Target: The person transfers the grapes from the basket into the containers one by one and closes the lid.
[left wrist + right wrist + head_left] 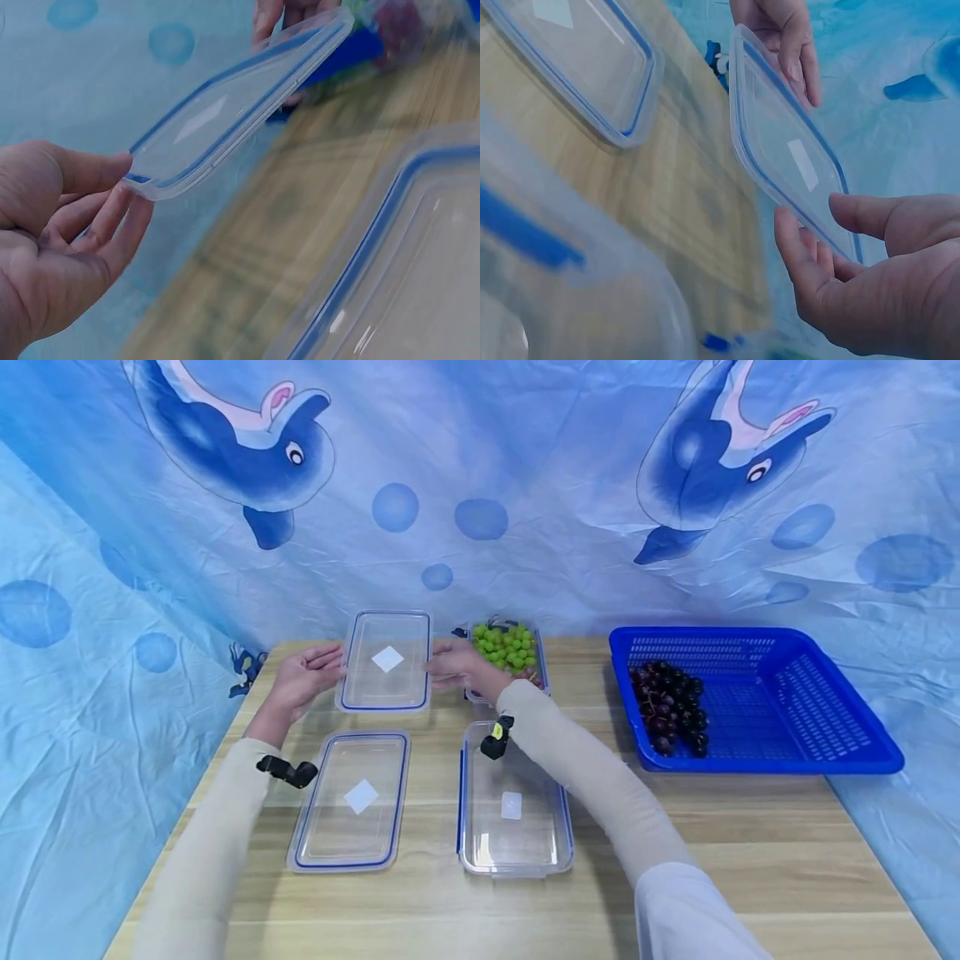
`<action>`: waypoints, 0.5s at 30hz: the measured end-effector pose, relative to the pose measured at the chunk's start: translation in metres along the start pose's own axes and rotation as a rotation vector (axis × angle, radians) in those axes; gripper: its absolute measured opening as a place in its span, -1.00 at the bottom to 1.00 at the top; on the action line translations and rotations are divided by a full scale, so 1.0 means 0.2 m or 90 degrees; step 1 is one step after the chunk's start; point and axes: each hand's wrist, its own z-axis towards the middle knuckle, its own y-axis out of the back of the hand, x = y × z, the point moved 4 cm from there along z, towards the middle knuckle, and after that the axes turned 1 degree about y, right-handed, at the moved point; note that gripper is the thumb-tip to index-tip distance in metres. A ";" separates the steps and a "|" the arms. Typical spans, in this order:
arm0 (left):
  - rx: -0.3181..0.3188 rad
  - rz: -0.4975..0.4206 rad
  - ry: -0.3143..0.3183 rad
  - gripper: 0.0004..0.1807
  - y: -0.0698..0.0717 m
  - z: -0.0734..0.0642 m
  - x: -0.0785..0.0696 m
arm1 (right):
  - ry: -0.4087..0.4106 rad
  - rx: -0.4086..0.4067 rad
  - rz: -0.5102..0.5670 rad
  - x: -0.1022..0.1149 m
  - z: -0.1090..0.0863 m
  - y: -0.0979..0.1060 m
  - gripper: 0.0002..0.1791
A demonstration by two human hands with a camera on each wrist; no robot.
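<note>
Between both hands, above the back of the table, is a clear plastic container lid (387,681) with a blue seal and a white label. My left hand (306,681) pinches its left edge, thumb on top and fingers beneath, as the left wrist view shows. On the opposite edge, my right hand (467,667) pinches the lid between thumb and fingers (795,247). Right behind the right hand stands a container of green grapes (512,647), with some reddish grapes at its near end, partly hidden by the wrist.
A second lid (348,827) lies on the table (431,910) at front left. Beside it, a clear container (517,839) sits under the right forearm. To the right, a blue basket (795,760) holds dark grapes (667,706). A dolphin-printed sheet (540,452) hangs behind the table.
</note>
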 end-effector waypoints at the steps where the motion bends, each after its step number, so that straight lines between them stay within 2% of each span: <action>1: 0.002 -0.018 0.005 -0.21 -0.02 -0.01 -0.01 | 0.009 0.001 0.001 0.01 -0.02 0.02 -0.23; 6: 0.020 -0.074 0.003 -0.17 -0.13 -0.04 -0.07 | 0.030 -0.015 -0.018 0.07 -0.09 0.14 -0.30; 11: 0.043 -0.144 -0.002 -0.15 -0.26 -0.04 -0.11 | 0.038 -0.029 -0.026 0.11 -0.18 0.25 -0.36; 15: 0.056 -0.158 -0.005 -0.19 -0.36 -0.03 -0.13 | 0.048 -0.034 -0.017 0.14 -0.25 0.34 -0.34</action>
